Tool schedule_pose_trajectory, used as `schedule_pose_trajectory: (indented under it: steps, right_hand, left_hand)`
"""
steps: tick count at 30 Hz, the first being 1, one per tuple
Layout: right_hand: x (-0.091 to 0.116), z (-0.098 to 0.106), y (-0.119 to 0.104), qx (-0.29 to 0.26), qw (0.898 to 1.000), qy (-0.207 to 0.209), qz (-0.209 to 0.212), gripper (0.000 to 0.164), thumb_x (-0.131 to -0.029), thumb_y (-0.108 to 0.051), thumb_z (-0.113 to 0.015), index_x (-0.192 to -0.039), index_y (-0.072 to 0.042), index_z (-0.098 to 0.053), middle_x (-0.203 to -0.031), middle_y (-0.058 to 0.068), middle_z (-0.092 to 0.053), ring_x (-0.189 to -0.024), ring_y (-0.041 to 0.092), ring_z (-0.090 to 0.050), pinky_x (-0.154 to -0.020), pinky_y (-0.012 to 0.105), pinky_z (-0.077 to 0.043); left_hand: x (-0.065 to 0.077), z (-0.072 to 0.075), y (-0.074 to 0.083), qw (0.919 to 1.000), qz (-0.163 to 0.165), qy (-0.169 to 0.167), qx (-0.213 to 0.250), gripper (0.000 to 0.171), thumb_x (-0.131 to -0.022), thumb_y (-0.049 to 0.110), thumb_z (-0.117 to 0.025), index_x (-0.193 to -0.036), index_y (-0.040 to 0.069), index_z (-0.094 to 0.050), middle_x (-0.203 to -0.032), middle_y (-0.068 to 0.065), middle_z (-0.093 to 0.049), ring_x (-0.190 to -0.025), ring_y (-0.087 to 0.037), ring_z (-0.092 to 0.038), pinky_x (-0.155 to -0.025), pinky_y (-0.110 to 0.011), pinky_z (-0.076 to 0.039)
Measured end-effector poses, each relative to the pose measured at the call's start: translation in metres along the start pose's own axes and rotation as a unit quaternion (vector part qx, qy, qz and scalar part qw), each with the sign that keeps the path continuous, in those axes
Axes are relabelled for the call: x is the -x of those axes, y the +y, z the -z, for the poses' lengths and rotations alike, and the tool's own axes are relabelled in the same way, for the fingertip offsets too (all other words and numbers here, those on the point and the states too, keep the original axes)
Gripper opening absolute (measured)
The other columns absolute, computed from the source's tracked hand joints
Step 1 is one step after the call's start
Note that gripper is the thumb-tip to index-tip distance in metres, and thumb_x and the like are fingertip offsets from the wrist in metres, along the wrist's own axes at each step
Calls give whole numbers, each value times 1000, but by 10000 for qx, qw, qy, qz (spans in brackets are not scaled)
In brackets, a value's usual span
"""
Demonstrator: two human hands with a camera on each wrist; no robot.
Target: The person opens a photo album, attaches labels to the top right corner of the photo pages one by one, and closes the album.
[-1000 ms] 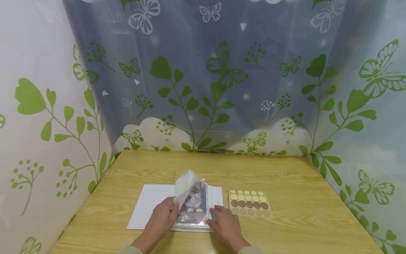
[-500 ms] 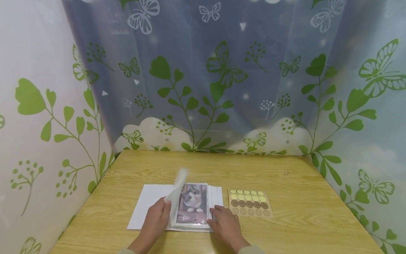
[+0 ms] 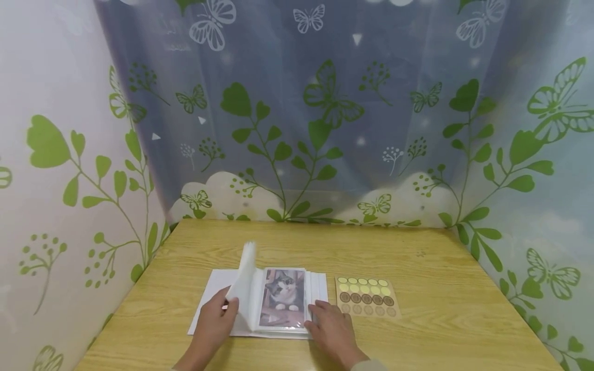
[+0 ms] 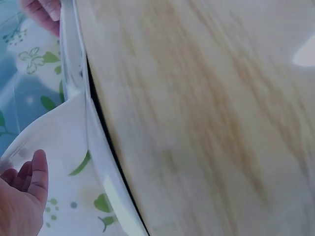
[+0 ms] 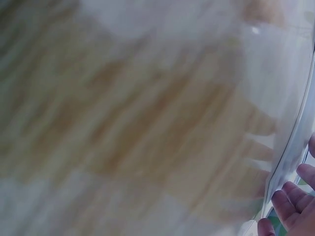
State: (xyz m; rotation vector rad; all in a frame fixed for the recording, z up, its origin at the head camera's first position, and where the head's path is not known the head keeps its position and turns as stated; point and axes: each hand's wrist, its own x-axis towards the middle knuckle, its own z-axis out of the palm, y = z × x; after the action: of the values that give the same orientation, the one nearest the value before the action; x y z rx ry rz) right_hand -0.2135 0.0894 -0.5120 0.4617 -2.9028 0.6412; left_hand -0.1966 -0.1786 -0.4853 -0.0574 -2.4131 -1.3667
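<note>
A white photo album (image 3: 202, 304) lies spread on the wooden table, its cover flat on the left. My left hand (image 3: 214, 315) pinches the edge of several raised album pages (image 3: 244, 268), thumb on the side towards the middle. Under a clear sleeve on the right half is a cat photo (image 3: 284, 299). My right hand (image 3: 333, 327) rests at the album's right edge, its fingers loosely bent and their tips on the page edges. In the left wrist view, my left hand (image 4: 24, 196) is beside the pale lifted page. In the right wrist view, my right hand's fingertips (image 5: 283, 201) meet the sleeve edge.
To the right of the album lies a sheet of round stickers (image 3: 368, 296) in yellow and brown rows. The wooden table (image 3: 445, 319) ends at a patterned curtain (image 3: 297, 154) behind, with more patterned cloth on both sides.
My left hand has moved left with the raised pages, swinging them away from the cat photo, which now shows whole. My right hand stays at the album's right edge.
</note>
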Motion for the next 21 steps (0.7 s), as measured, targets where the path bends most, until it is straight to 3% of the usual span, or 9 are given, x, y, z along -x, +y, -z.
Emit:
schedule_pose_trajectory:
  steps: [4, 11, 16, 21]
  right_hand:
    - [0, 0, 1, 63, 10000, -58, 31, 40, -91, -32, -67, -124, -9, -66, -133, 16, -60, -118, 39, -56, -88, 61, -44]
    - [1, 3, 2, 117, 9998, -159, 41, 41, -92, -33, -66, -125, -10, -66, -134, 15, -59, -119, 38, -55, -92, 64, -42]
    - [-1, 5, 2, 186, 9996, -179, 57, 41, -92, -34, -66, -125, -11, -66, -133, 14, -60, -119, 37, -56, -90, 63, -42]
    - [1, 6, 8, 244, 9995, -182, -19, 41, -91, -34, -66, -125, -11, -67, -133, 14, -60, -120, 36, -56, -89, 63, -42]
  left_hand:
    - [-2, 8, 1, 9991, 304, -38, 309, 33, -90, 0, -60, -123, -5, -63, -92, -12, -70, -71, -11, -65, -61, -23, -55]
    - [-7, 21, 3, 9933, 1000, -157, 557, 41, -88, -3, -60, -128, -8, -59, -104, -16, -65, -75, -14, -63, -64, -24, -57]
    - [-10, 32, 2, 9895, 1259, -211, 671, 43, -89, -4, -60, -131, -11, -55, -106, -19, -57, -79, -17, -64, -67, -26, -58]
    - [-10, 34, -7, 9890, 1318, -271, 614, 44, -87, -6, -59, -130, -13, -54, -100, -17, -56, -75, -18, -64, -65, -27, -58]
